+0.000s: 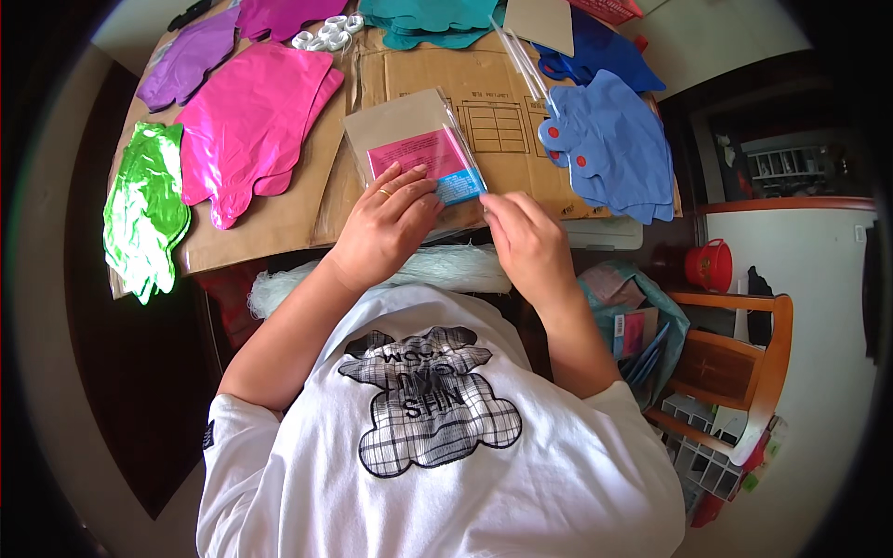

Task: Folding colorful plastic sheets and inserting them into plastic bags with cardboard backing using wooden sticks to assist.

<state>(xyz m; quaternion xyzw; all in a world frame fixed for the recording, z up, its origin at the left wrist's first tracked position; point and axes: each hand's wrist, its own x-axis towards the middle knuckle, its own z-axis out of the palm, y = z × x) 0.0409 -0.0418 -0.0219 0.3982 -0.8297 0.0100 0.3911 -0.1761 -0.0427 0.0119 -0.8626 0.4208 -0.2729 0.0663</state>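
A clear plastic packet lies on the cardboard-covered table in front of me. Inside it are a beige card, a pink and blue printed card and what look like thin pale sticks along the right edge. My left hand rests on the packet's lower left part, its fingers stretched out over the printed card. At the lower right corner, my right hand pinches the packet's edge between thumb and forefinger. Its other fingers are curled in.
Flat foil balloons lie around: green, pink, purple, teal and light blue. White ribbon rolls and white sticks are at the back. A wooden chair stands at right, beside a bag of packets.
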